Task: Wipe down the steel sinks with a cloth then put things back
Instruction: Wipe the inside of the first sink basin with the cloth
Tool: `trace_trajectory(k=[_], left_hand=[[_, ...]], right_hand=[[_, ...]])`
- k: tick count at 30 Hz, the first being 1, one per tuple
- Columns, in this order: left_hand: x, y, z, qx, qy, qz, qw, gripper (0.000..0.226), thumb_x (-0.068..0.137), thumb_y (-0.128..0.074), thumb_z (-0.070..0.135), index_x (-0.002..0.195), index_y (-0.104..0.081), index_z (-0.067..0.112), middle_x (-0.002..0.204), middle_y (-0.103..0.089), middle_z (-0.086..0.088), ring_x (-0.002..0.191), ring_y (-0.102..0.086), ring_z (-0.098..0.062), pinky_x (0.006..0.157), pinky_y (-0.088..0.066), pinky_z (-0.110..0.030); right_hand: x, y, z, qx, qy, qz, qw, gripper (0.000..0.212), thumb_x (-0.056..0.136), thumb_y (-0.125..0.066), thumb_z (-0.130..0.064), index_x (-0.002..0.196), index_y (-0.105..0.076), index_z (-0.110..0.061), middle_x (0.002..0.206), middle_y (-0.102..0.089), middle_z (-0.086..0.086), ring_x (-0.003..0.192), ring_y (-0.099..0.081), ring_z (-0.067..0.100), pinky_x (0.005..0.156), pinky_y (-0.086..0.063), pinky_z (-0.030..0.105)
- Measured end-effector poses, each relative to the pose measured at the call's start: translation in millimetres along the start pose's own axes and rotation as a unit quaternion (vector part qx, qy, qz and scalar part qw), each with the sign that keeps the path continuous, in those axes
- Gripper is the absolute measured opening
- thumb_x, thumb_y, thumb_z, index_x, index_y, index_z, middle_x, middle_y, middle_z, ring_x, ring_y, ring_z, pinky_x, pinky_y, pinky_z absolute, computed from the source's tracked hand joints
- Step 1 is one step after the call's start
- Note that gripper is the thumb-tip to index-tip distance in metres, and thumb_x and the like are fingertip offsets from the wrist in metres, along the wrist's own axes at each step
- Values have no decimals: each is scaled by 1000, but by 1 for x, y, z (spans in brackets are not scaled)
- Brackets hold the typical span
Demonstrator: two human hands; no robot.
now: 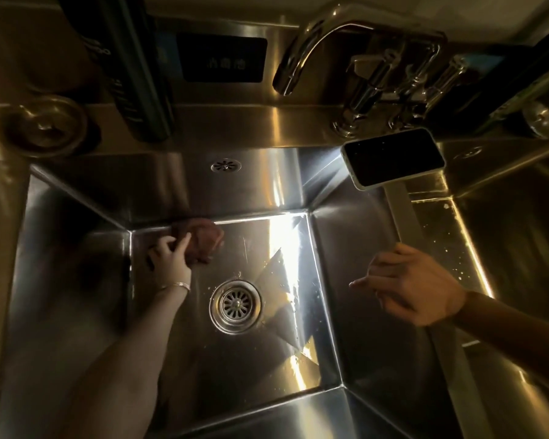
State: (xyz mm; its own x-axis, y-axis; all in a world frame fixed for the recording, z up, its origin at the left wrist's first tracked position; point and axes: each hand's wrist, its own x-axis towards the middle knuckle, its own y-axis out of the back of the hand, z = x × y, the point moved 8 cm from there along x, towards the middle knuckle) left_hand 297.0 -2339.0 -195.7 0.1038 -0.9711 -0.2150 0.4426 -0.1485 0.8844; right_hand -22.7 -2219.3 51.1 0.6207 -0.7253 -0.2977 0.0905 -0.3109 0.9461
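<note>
A deep steel sink (346,264) fills the view, with a round drain strainer (235,305) in its floor. My left hand (168,259) reaches down to the far left corner of the floor and presses a reddish-brown cloth (203,239) against the steel, fingers over its near edge. My right hand (415,286) hovers over the right side of the sink and grips the lower end of a white handle (400,213). A phone (393,156) with a dark screen sits on top of that handle, and its light falls on the sink floor.
A curved steel faucet (301,49) with valve handles (393,83) stands at the back right. A dark hanging object (140,74) leans at the back left beside a round steel strainer cup (45,125). A second basin (520,232) lies to the right.
</note>
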Motion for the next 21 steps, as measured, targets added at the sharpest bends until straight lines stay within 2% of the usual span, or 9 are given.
trace_trajectory(k=[2, 5, 7, 9, 12, 16, 17, 19, 21], left_hand=[[-17, -24, 47, -19, -62, -29, 998, 63, 75, -48, -14, 126, -60, 22, 126, -47, -17, 103, -42, -41, 92, -36, -46], [-39, -62, 117, -1, -161, -89, 983, 62, 82, -44, -9, 132, -52, 27, 132, -43, -12, 110, -38, -36, 98, -33, -37], [-55, -91, 152, 60, -216, -146, 964, 56, 90, -45, 7, 139, -38, 34, 139, -34, -8, 118, -33, -30, 105, -27, -32], [-79, -117, 177, 110, -276, -196, 934, 60, 90, -53, 27, 143, -27, 36, 143, -29, -8, 123, -29, -31, 108, -22, -35], [-131, -141, 183, 92, -323, -279, 900, 54, 91, -53, 31, 139, -31, 39, 141, -27, -7, 127, -23, -34, 107, -30, -40], [-200, -154, 163, 126, -448, -325, 824, 44, 99, -35, 23, 140, -33, 39, 149, -21, -9, 135, -17, -34, 98, -39, -43], [-198, -152, 162, 128, -458, -321, 819, 45, 99, -34, 21, 141, -32, 39, 150, -21, -9, 136, -17, -34, 96, -40, -43], [-166, -145, 175, 113, -418, -284, 855, 45, 98, -38, 22, 139, -33, 39, 147, -23, -9, 134, -18, -34, 95, -41, -44], [-114, -131, 189, 84, -308, -239, 917, 49, 92, -52, 21, 136, -37, 37, 138, -28, -6, 128, -23, -34, 96, -42, -43]], right_hand=[[-1, 1, 1, -1, -2, 4, 1000, 40, 73, -44, -34, 99, -73, -22, 76, -67, -8, 78, -64, 14, 73, -30, 26], [-1, 0, 2, 4, -4, 8, 1000, 35, 73, -45, -33, 94, -71, -22, 75, -68, -6, 78, -65, 16, 75, -33, 29], [-2, 0, 4, 0, -6, 10, 1000, 33, 73, -45, -33, 91, -70, -22, 75, -68, -5, 77, -65, 17, 79, -34, 29], [-1, 0, 3, -4, -7, 9, 1000, 36, 74, -44, -34, 93, -72, -22, 75, -68, -6, 77, -64, 15, 82, -36, 29], [0, 0, 1, 6, -5, -2, 1000, 40, 76, -41, -35, 96, -72, -21, 74, -67, -6, 77, -63, 17, 74, -43, 30], [-2, 2, 2, -12, -12, -6, 1000, 41, 76, -39, -35, 91, -73, -18, 74, -68, -5, 77, -64, 18, 71, -30, 29], [-2, 2, 2, -11, -15, -7, 1000, 40, 75, -39, -35, 91, -73, -19, 74, -68, -5, 77, -64, 18, 72, -30, 29], [-2, 1, 2, -8, -15, -6, 1000, 40, 76, -40, -35, 94, -72, -20, 75, -68, -6, 78, -63, 17, 75, -33, 29], [-2, 0, 3, -5, -9, -8, 1000, 40, 77, -40, -36, 96, -72, -22, 77, -69, -6, 80, -63, 17, 78, -43, 30]])
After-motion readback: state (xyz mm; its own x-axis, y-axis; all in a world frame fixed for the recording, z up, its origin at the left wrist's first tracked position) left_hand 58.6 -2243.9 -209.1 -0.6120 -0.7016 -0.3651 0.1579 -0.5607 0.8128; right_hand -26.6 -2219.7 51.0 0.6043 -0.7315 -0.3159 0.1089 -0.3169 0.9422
